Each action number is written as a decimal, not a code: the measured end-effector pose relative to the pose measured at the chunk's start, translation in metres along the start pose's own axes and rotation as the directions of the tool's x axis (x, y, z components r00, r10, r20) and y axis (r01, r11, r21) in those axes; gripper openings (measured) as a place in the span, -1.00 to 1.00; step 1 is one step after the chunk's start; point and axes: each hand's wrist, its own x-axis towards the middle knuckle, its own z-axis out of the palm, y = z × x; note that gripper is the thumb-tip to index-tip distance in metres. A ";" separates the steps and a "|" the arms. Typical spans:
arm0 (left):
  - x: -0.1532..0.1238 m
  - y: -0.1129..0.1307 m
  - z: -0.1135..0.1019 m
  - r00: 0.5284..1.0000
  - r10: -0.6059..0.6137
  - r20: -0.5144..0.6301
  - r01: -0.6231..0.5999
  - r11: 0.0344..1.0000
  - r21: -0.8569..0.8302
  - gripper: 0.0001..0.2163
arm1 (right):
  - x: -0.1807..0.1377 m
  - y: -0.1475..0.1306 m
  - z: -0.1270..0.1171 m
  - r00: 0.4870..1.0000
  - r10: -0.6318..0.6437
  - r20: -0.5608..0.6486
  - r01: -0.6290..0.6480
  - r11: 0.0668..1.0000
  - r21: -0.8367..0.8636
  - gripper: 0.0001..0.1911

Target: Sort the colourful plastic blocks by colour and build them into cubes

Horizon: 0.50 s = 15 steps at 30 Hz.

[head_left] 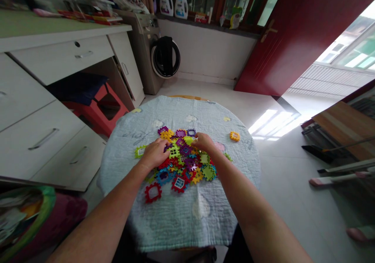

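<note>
A heap of colourful plastic building tiles with toothed edges (185,150) lies in the middle of the round table. My left hand (156,152) rests at the heap's left side, fingers curled together; what is under them is hidden. Beside its fingertips is a lime-green window tile (174,151). My right hand (204,142) is over the upper right of the heap, with thumb and fingers pinched at a lime-green tile (188,140). Closer to me lie a red frame tile (152,192) and a red tile with a white window (179,183).
A pale blue cloth (202,226) covers the table. One orange tile (234,136) lies apart at the right. Around the table are a red stool (108,106), white drawers (47,138), a washing machine (146,56), a bin (66,212) and a red door (290,36).
</note>
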 end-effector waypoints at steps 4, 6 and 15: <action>0.000 -0.001 0.001 0.998 0.040 -0.048 -0.041 0.999 -0.034 -0.74 | -0.001 0.011 -0.001 1.000 0.016 -0.026 -0.017 0.998 -0.054 -0.54; 0.000 0.000 0.002 0.995 0.085 -0.059 -0.088 0.995 -0.051 -0.75 | -0.007 0.026 -0.005 0.998 0.032 -0.047 -0.035 0.998 -0.050 -0.52; -0.002 0.011 0.017 0.947 0.298 -0.116 -0.307 0.949 -0.070 -0.77 | -0.055 0.082 -0.016 0.998 0.050 -0.041 -0.049 0.999 0.007 -0.51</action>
